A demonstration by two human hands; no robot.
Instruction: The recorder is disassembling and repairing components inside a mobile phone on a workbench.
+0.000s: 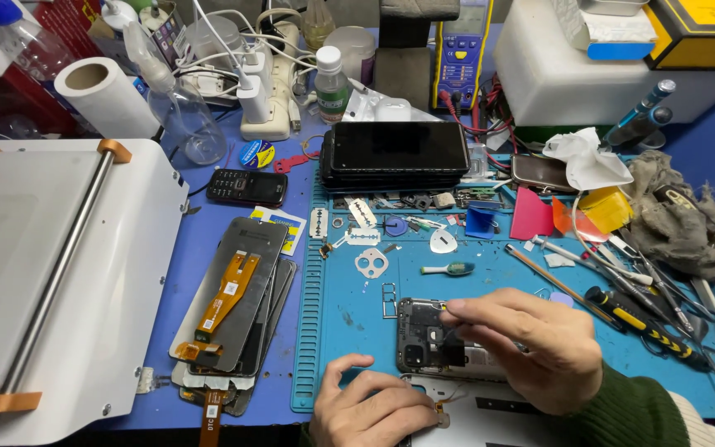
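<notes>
Grip: right hand [531, 348] pinches a thin tool, its tip on the opened phone [436, 338]; left hand [374, 406] lies with fingers curled, pressing the phone's lower edge.
Phone: on the blue work mat [349, 306], near its front edge.
Surface: blue table, crowded; stack of screens [237, 298] left of the mat, screwdrivers [639, 319] at right.
Left side: white machine [51, 273].
Back: multimeter [461, 54], paper roll [105, 95], bottles.

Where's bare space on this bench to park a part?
Free: blue mat between the stacked screens and the opened phone; the white machine's top. Crowded: right side, with screwdriver, tweezers and rag; back edge, with bottles and chargers.
</notes>
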